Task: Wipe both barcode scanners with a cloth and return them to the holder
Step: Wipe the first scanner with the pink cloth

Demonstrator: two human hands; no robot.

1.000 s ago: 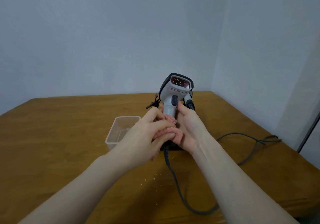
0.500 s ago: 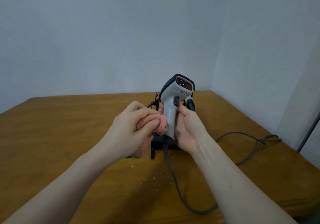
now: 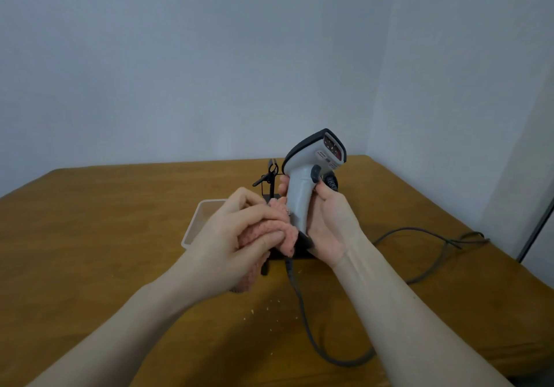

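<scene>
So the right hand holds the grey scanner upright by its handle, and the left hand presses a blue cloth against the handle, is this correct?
Not quite: the cloth is pink, not blue, as the head view shows. The rest holds: the right hand holds the grey scanner upright by its handle, and the left hand presses the cloth against it.

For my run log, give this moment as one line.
step: wiping | right hand: holds scanner | left hand: pink cloth on handle | holder: behind

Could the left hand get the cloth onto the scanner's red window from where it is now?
Probably yes: the left hand holds the pink cloth at the handle, and nothing covers the scanner window above it.
</scene>
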